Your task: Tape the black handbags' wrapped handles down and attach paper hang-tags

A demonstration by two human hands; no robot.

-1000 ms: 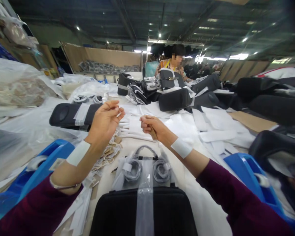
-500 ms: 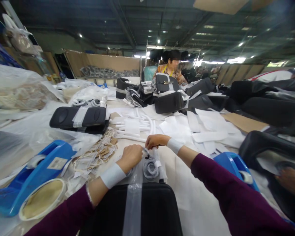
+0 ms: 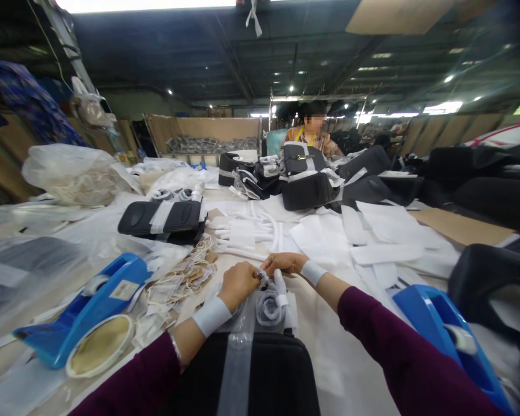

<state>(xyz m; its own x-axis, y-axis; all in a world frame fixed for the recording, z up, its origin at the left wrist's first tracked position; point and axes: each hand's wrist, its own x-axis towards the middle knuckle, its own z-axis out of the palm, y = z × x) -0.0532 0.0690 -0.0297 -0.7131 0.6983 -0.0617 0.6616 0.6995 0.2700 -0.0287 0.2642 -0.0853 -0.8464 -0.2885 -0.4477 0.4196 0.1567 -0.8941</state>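
Note:
A black bag (image 3: 281, 370) lies close in front of me, with a strip of clear tape (image 3: 237, 355) down its middle. At its far edge sits a coiled strap (image 3: 269, 307) in clear plastic, beside a white wrapped roll (image 3: 281, 289). My left hand (image 3: 240, 284) is closed, its fingertips pinching the plastic-wrapped strap just behind the coil. From the other side my right hand (image 3: 285, 264) bends over and pinches the same bundle, its fingertips nearly meeting the left ones. The fingers partly hide what they grip.
Blue tape dispensers stand left (image 3: 97, 312) and right (image 3: 448, 341). Near the left one are a round tub (image 3: 99, 345) and stringed tags (image 3: 184, 277). Taped black bags (image 3: 160, 218) lie farther off, with white sheets (image 3: 381, 231) at the right. A person (image 3: 314, 136) is behind the pile.
The view has swung left and tilted up a little, so things appear farther right and lower. Both hands stay at the wrapped strap. Another person's hand at the right edge is out of sight.

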